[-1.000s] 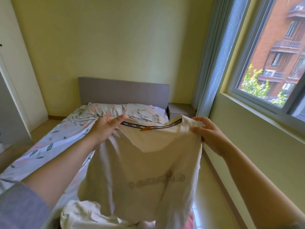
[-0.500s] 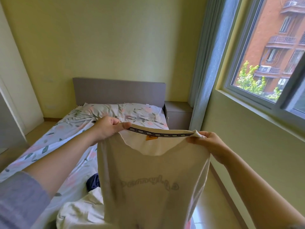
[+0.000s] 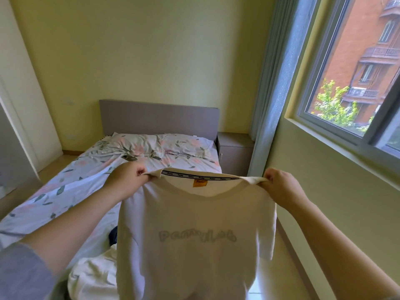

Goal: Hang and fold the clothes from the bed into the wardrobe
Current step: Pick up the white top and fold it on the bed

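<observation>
The left hand (image 3: 126, 179) pinched one shoulder of the cream T-shirt (image 3: 194, 245), at the shirt's ten o'clock. The shirt hung spread in the air over the near corner of the bed (image 3: 75, 191), a crumpled white garment (image 3: 93, 276) lying at its seven o'clock. The right hand (image 3: 281, 185) pinched the other shoulder, at two o'clock.

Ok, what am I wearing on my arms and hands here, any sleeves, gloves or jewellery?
The left arm has a grey-blue sleeve ending above the elbow; its forearm is bare. The right arm looks bare nearly to the frame's corner. The left hand and right hand wear no gloves; no rings or watch show.
</observation>
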{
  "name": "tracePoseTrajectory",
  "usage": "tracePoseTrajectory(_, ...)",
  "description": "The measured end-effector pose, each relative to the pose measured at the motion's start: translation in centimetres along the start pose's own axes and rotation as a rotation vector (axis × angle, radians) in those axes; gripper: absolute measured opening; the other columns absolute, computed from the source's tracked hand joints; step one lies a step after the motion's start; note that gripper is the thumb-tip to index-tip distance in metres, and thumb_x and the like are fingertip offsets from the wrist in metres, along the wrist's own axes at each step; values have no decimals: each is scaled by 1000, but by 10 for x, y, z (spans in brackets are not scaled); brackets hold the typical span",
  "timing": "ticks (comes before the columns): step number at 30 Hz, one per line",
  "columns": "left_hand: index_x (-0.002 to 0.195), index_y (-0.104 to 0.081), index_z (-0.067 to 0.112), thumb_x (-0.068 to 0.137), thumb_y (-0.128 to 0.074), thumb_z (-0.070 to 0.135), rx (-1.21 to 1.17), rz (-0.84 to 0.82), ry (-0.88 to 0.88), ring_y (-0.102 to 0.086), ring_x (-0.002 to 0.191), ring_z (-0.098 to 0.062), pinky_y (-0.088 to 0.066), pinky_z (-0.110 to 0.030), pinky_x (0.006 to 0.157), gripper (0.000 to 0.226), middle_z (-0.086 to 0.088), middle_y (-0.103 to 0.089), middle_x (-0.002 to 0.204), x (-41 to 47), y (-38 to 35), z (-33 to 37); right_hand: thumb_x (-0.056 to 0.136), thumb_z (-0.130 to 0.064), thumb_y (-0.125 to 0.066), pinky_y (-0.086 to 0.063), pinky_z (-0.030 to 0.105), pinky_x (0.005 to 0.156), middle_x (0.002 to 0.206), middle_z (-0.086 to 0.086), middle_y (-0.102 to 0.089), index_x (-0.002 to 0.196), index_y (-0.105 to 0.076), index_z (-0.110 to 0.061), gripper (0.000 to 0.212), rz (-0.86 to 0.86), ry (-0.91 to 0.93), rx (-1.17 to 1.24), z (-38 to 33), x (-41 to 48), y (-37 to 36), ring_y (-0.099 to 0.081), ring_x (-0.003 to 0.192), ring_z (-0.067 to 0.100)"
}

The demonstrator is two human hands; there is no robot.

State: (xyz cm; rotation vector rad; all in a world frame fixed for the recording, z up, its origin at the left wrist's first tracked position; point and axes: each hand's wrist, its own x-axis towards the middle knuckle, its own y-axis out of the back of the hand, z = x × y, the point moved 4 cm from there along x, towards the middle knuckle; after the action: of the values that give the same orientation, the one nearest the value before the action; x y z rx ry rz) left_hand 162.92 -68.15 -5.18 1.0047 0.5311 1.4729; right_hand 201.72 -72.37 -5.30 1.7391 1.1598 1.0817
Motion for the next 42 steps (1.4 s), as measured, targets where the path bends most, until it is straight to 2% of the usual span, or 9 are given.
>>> tracePoseTrajectory(3,56,-33,18,93,-54,40,229,178,21,-42,58,-19,-19,-30,49,49,-4,-49,59,-12,-2,3,97,-28,-46,-43,28,45,63,7,-63,72,-55,-10,32,-15,-105,258,4,-10,-10,-63,40,19)
tracePoseTrajectory(10,70,-58,17,99,-37,26,378,67,238,-59,70,-25,-32,-26,51,36,3,-54,81,-31,0,12,98,-37,-40,-29,30,51,47,3,-43,52,-36,-14,52,93,-290,414,-5,-42,-19,-41,47,23)
tracePoseTrajectory(17,90,-64,3,97,-48,8,-1186,297,611,-66,62,-24,-52,-24,48,17,-12,-69,75,-99,-15,25,103,-22,-41,-57,31,59,81,21,-71,80,-64,-10,34,219,-409,1279,-34,-110,-25,-69,67,29)
tracePoseTrajectory(21,89,-72,14,95,-57,21,-695,706,238,-56,74,-21,-45,-27,68,17,-8,-64,79,-152,-4,41,103,-32,-38,-50,41,92,106,4,-68,107,-68,-19,33,615,-294,1095,-57,-164,-18,-62,104,24)
tracePoseTrajectory(24,123,-65,10,95,-57,15,-470,836,-138,-51,99,-6,-37,-7,87,29,1,-62,105,-183,20,53,100,-36,-36,-36,10,100,117,-24,-55,137,-53,-27,41,730,-40,910,-78,-199,-2,-49,117,12)
tracePoseTrajectory(27,132,-55,0,94,-52,18,-64,875,-414,-51,99,-19,-35,-20,90,42,-14,-67,102,-206,40,62,99,-23,-47,-29,24,111,130,3,-56,146,-40,-10,49,818,199,601,-92,-224,12,-44,122,27)
tracePoseTrajectory(29,140,-43,-1,97,-46,30,13,820,-428,-51,110,-31,-36,-37,98,54,-24,-62,116,-215,49,62,97,-28,-51,-18,43,114,141,13,-45,151,-28,-11,62,818,267,415,-97,-238,17,-32,130,26)
tracePoseTrajectory(32,150,-21,9,97,-36,46,182,783,-389,-48,118,-44,-27,-52,103,66,-26,-52,132,-232,50,52,93,-43,-49,-11,39,111,142,19,-43,154,-14,-16,76,803,284,239,-98,-256,18,-32,124,29)
tracePoseTrajectory(42,153,-3,20,91,-23,69,347,591,-317,-32,123,-37,-16,-50,102,81,-16,-32,140,-230,-14,-40,84,-55,-52,-17,43,101,134,28,-51,151,-15,-10,88,570,260,103,-76,-240,-65,-32,116,32)
